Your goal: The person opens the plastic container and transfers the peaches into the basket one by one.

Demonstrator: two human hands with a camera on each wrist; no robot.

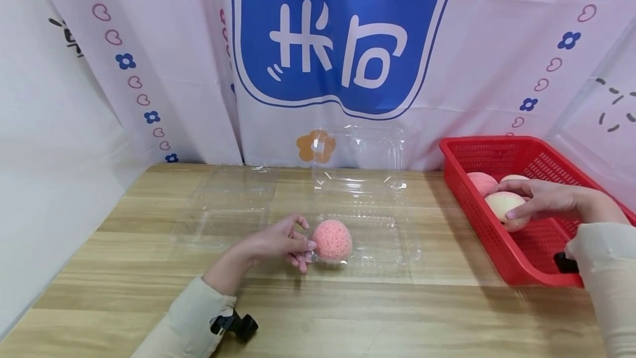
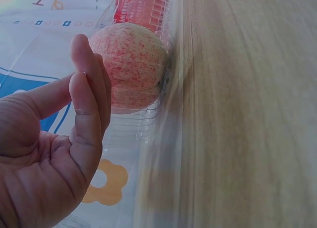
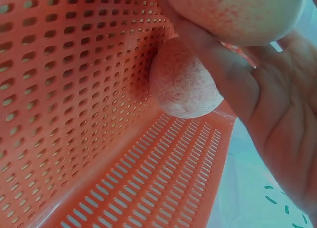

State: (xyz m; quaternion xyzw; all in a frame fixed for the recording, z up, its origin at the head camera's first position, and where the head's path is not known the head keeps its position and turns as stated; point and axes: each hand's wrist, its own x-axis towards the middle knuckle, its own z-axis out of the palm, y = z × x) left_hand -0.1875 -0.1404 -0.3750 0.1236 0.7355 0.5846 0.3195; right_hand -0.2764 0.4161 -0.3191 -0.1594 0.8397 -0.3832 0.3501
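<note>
My right hand (image 1: 549, 200) reaches into the red basket (image 1: 497, 253) and grips a pale peach (image 1: 502, 209), thumb on its near side. In the right wrist view that held peach (image 3: 237, 13) sits above a second peach (image 3: 181, 84) against the basket wall. A pink speckled peach (image 1: 332, 240) rests in the left part of an opened clear plastic container (image 1: 377, 236). Beside it, my left hand (image 1: 285, 242) has loosely bent fingers, thumb tip right at the container's edge. The left wrist view shows those fingers (image 2: 89, 99) overlapping the peach (image 2: 133, 65).
Another clear plastic container (image 1: 223, 203) stands to the left on the wooden table (image 1: 318, 314). Inside the basket, a pink peach (image 1: 481, 182) and a pale one (image 1: 514, 178) lie toward the back. A printed cloth (image 1: 278, 131) hangs behind the table.
</note>
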